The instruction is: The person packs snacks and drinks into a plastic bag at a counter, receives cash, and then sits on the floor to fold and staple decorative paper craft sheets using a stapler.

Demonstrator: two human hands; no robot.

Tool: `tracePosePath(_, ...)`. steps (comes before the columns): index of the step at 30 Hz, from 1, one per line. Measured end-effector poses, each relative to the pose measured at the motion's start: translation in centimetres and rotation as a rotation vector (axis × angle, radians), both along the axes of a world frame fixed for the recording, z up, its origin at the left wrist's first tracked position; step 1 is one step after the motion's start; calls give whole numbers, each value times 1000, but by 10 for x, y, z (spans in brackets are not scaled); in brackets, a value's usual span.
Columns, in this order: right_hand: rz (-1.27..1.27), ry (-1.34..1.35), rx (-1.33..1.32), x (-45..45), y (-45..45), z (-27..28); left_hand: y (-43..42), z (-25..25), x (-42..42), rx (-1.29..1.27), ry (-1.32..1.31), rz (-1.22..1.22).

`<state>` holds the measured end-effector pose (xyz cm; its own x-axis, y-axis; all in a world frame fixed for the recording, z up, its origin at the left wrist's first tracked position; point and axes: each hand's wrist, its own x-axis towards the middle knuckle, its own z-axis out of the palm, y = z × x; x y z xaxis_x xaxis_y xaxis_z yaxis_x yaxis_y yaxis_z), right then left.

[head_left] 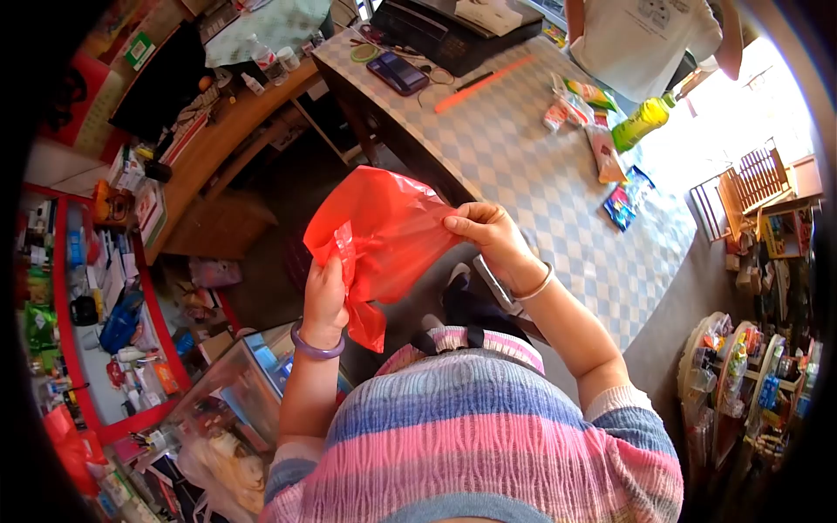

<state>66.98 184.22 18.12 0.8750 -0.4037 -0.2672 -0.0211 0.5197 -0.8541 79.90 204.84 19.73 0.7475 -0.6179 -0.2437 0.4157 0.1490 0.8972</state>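
A thin red plastic bag [392, 222] is stretched between my two hands, in front of my body. My left hand [326, 301] is closed round its gathered lower left part, and some of the plastic hangs below. With thumb and fingers my right hand [497, 244] pinches the bag's right edge. Past my right hand, on the checkered table [523, 157], lie a green-yellow drink bottle [643, 122], a blue snack packet [621, 207] and a pinkish wrapped packet [605, 152].
At the table's far end are a phone [398, 72], an orange strip [484, 84] and a black case [436, 35]. A person in a white shirt [645, 44] stands beyond. A wooden desk [187, 179] and red-edged shelves [166, 349] are left, a goods rack [741, 383] right.
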Motion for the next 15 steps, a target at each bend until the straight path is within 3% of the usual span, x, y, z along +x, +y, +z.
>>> tracePosePath(15, 130, -40, 158, 61, -107, -1, -108, 22, 67, 127, -153, -77)
